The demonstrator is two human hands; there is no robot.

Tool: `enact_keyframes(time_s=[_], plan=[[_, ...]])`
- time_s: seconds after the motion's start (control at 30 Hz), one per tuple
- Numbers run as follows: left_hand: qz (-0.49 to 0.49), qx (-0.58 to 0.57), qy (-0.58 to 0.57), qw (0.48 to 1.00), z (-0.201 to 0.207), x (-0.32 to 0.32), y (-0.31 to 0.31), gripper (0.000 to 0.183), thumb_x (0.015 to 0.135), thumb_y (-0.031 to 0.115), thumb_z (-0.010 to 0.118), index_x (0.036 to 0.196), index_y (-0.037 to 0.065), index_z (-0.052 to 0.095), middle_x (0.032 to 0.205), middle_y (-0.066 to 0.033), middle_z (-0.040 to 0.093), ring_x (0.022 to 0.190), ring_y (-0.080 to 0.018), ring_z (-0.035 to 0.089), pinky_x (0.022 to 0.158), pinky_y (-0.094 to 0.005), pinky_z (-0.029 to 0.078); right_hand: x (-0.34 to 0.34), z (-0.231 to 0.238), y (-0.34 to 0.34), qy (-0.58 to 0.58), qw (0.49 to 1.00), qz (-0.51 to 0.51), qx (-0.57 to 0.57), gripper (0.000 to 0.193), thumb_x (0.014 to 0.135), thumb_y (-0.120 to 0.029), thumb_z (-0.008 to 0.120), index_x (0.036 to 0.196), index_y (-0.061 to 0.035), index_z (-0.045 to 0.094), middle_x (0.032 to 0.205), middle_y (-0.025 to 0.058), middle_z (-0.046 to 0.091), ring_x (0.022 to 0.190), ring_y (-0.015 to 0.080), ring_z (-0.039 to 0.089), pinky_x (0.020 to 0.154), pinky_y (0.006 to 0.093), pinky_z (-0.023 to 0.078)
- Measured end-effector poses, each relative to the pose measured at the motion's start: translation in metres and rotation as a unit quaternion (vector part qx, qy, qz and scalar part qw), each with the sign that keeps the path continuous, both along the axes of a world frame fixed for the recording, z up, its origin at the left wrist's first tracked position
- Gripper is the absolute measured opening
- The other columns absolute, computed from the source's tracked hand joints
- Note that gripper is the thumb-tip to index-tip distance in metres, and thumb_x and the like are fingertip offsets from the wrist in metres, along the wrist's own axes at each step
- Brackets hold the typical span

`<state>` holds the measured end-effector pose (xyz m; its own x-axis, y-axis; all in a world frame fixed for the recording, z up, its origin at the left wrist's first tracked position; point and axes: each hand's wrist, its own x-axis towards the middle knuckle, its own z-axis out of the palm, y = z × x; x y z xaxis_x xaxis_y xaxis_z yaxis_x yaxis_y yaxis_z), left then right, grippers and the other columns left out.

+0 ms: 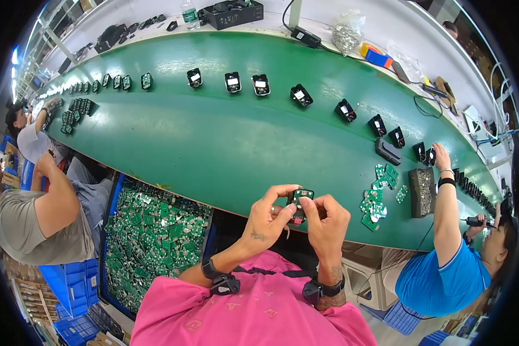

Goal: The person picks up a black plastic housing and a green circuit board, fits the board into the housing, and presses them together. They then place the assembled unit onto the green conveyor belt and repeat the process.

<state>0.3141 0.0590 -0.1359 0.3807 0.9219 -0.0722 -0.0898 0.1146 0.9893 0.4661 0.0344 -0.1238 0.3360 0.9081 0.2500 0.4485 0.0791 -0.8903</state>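
Above the near edge of the green bench, a small black housing with a green circuit board (301, 199) is held between my two hands. My left hand (266, 219) grips it from the left, thumb against its side. On the other side my right hand (328, 222) closes round it, the thumb pressing on its upper face. A bit of red shows at the housing's lower end. Right of my hands lies a loose pile of green circuit boards (372, 202). A row of black housings (301, 96) with white labels runs along the bench beyond.
A blue-rimmed crate full of circuit boards (155, 236) stands at my lower left. On the right are a dark foam block (422, 193) and a black case (388, 151). A co-worker in blue (444, 277) reaches over the bench there; another in grey (46, 219) sits left.
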Motion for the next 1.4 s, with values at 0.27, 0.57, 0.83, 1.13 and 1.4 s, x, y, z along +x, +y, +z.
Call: enact_keyframes(time_s=[0.27,0.57,0.83,1.13,1.4], plan=[[0.015,0.02,0.048,0.999,0.012,0.007,0.002,0.04,0.1,0.01,0.055,0.137,0.001,0.046,0.123,-0.0165,0.06,0.084,-0.0128,0.068,0.061,-0.0246,0.059,-0.003,-0.011,-0.001,0.047,0.998,-0.009,-0.037,0.025,0.092,-0.021,0.074,0.092,0.0017,0.063,0.064,0.0079,0.062,0.055,0.0129,0.057,0.05,0.0283,0.044],[-0.008,-0.006,0.058,0.998,0.007,0.008,0.008,0.033,0.102,0.01,0.05,0.133,0.002,0.046,0.116,-0.0132,0.063,0.087,-0.0141,0.068,0.067,-0.0287,0.063,-0.006,-0.032,0.001,-0.011,1.0,-0.013,0.005,0.026,0.099,-0.024,0.064,0.104,0.0018,0.064,0.072,0.0153,0.068,0.061,0.0252,0.069,0.055,0.0344,0.051],[0.033,0.047,0.079,0.995,-0.009,0.007,0.007,0.035,0.099,0.008,0.053,0.132,-0.001,0.049,0.11,-0.0217,0.067,0.093,-0.025,0.07,0.077,-0.0356,0.059,-0.009,-0.026,0.001,0.003,0.999,0.04,-0.018,0.033,0.104,-0.019,0.05,0.125,0.0025,0.062,0.089,0.0201,0.07,0.074,0.0271,0.069,0.068,0.0374,0.053],[0.047,0.134,0.178,0.974,-0.008,0.0,0.014,0.04,0.098,0.011,0.052,0.137,-0.002,0.053,0.108,-0.0201,0.069,0.088,-0.0205,0.068,0.075,-0.0328,0.054,-0.026,-0.026,0.008,0.063,0.997,0.034,-0.031,0.032,0.102,-0.014,0.052,0.129,0.0035,0.059,0.097,0.0237,0.069,0.082,0.0363,0.07,0.072,0.0406,0.054],[0.113,0.184,0.219,0.952,-0.018,-0.024,0.032,0.034,0.097,0.01,0.05,0.128,-0.002,0.056,0.097,-0.0248,0.068,0.081,-0.0364,0.07,0.073,-0.0391,0.054,-0.054,-0.047,0.039,0.038,0.997,0.048,-0.043,0.032,0.1,-0.015,0.053,0.127,-0.0003,0.062,0.099,0.0235,0.07,0.085,0.0372,0.07,0.077,0.0417,0.054]])
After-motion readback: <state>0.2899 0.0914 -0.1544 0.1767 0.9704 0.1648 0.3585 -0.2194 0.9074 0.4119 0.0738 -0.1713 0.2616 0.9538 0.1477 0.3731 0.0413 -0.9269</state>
